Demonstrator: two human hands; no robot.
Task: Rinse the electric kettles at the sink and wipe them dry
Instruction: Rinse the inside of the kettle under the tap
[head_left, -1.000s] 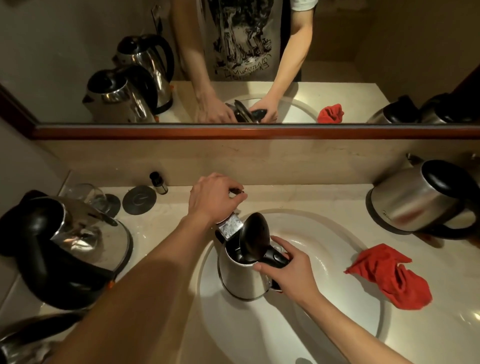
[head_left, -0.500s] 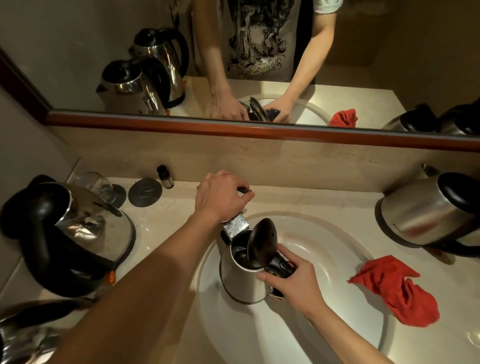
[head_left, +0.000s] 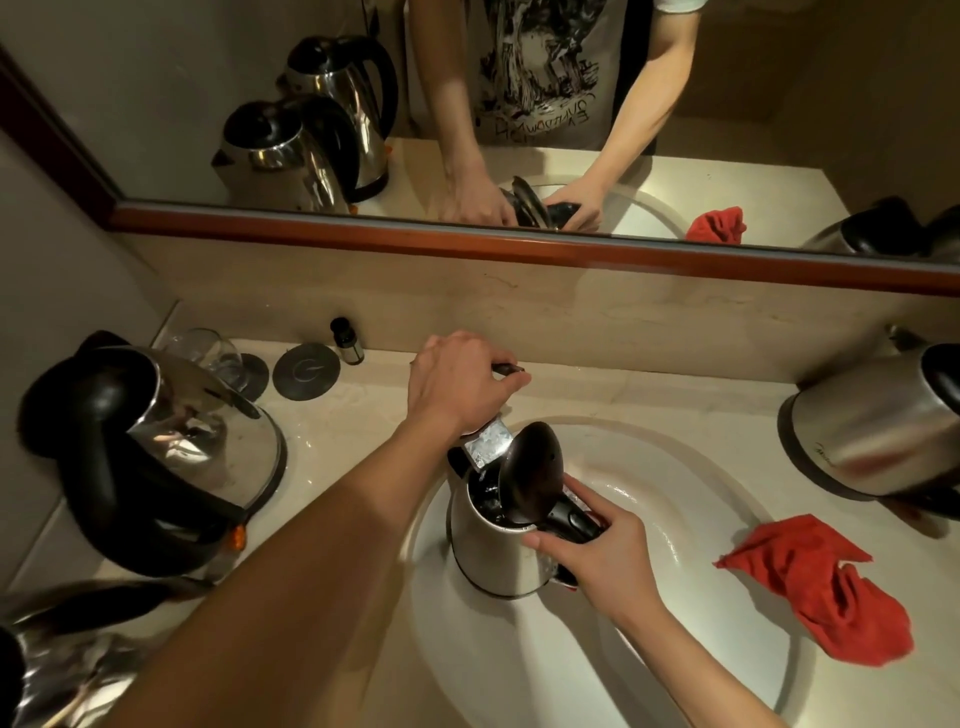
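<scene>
Little change over the last second.
Open-lidded steel electric kettle (head_left: 493, 551) sits slightly more upright in the white basin (head_left: 717, 519); tap flow possibly started, glare obscures it.

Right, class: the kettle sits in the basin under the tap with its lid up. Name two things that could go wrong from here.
1. The open kettle stands under the tap; the left hand is on the tap lever, so a hard flow may splash onto the counter.
2. The right hand grips only the handle; a filling kettle could tip or slip in the smooth basin.
</scene>
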